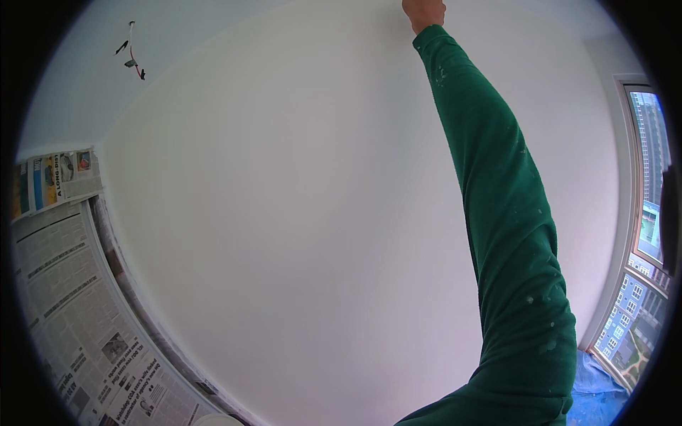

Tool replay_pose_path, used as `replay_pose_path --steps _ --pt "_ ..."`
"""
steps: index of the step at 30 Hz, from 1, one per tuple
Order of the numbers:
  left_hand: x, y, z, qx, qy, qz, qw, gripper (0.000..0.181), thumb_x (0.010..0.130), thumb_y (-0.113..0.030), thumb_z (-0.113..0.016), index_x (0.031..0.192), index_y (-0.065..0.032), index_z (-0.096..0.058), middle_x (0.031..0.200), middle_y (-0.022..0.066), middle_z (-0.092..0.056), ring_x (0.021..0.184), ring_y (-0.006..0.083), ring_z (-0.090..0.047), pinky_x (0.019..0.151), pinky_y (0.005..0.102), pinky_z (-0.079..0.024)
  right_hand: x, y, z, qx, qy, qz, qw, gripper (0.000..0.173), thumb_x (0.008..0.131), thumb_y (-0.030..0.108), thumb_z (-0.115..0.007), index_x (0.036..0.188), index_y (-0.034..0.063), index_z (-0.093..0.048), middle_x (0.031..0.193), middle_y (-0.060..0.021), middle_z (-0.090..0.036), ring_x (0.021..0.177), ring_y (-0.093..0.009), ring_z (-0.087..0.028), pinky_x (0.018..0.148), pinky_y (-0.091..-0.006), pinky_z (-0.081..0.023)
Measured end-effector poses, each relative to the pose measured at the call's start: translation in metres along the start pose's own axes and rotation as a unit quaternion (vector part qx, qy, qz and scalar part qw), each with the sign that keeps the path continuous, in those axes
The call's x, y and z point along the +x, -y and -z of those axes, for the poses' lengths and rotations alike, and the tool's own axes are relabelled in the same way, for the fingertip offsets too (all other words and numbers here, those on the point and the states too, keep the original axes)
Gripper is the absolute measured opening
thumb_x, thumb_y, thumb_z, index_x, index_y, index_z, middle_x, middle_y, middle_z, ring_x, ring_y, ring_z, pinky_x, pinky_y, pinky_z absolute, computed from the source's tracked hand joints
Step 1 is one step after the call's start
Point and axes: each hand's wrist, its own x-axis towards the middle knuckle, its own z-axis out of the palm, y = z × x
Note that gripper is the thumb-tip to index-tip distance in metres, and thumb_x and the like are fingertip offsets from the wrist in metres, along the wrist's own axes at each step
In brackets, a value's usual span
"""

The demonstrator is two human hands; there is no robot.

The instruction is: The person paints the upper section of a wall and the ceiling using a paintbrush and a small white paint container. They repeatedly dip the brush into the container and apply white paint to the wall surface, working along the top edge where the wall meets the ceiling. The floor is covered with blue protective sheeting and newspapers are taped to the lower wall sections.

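My right hand is raised high in front of the white wall, at the top edge of the picture. Only the wrist and the back part of the hand show; the fingers are cut off, so whatever they hold or touch is hidden. A green sleeve with pale paint-like specks covers the stretched arm, which rises from the bottom right. A soft shadow falls on the wall beside the arm. My left hand is out of view.
Loose wires hang from the ceiling at upper left. Printed newspaper sheets cover a tall surface at left. A white rounded rim peeks in below. At right are a window and blue plastic sheeting.
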Motion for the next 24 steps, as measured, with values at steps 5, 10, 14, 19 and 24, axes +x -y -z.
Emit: replay_pose_path --steps 5,10,14,19,24 --pt "0.001 0.001 0.005 -0.012 -0.02 0.002 1.0 0.059 0.096 -0.022 -0.053 0.148 0.0045 -0.042 0.134 0.0218 -0.061 0.11 0.0307 -0.067 0.075 0.0429 -0.062 -0.013 0.009 -0.004 0.026 0.025 -0.006 0.999 0.034 0.094 0.027 -0.065 0.115 0.0018 -0.074 0.116 -0.0217 -0.073 0.11 -0.04 -0.068 0.097 -0.0448 -0.054" --pt "0.001 0.003 0.004 -0.027 -0.03 -0.001 0.999 0.058 0.096 -0.022 -0.053 0.146 0.0061 -0.044 0.132 0.0222 -0.062 0.109 0.0307 -0.068 0.075 0.0424 -0.062 -0.032 0.024 -0.008 0.047 0.054 0.008 0.997 0.033 0.095 0.025 -0.064 0.114 0.0005 -0.074 0.114 -0.0218 -0.074 0.109 -0.04 -0.069 0.096 -0.0441 -0.054" --pt "-0.004 0.0 -0.001 0.04 -0.006 -0.023 0.999 0.056 0.098 -0.024 -0.052 0.144 0.0071 -0.046 0.13 0.0222 -0.063 0.104 0.0304 -0.07 0.074 0.0418 -0.062 -0.039 0.027 -0.015 0.044 0.061 0.037 0.996 0.032 0.094 0.024 -0.064 0.113 0.0002 -0.075 0.112 -0.0221 -0.074 0.107 -0.04 -0.069 0.095 -0.0449 -0.055" --pt "-0.007 0.0 -0.001 0.035 0.005 -0.013 0.999 0.056 0.099 -0.026 -0.051 0.144 0.007 -0.048 0.126 0.0215 -0.066 0.099 0.0294 -0.071 0.071 0.0411 -0.061 -0.053 0.035 -0.022 0.047 0.053 0.062 0.996 0.03 0.094 0.023 -0.065 0.11 0.0002 -0.076 0.109 -0.0232 -0.074 0.104 -0.04 -0.07 0.093 -0.045 -0.055" --pt "0.055 0.017 0.034 0.126 0.29 -0.305 0.898 0.056 0.097 -0.025 -0.052 0.143 0.0063 -0.048 0.127 0.0217 -0.066 0.1 0.0303 -0.071 0.07 0.0424 -0.062 -0.043 0.032 -0.016 0.067 0.09 0.061 0.992 0.031 0.093 0.023 -0.064 0.112 -0.0002 -0.076 0.109 -0.0243 -0.074 0.103 -0.041 -0.071 0.092 -0.0452 -0.056"
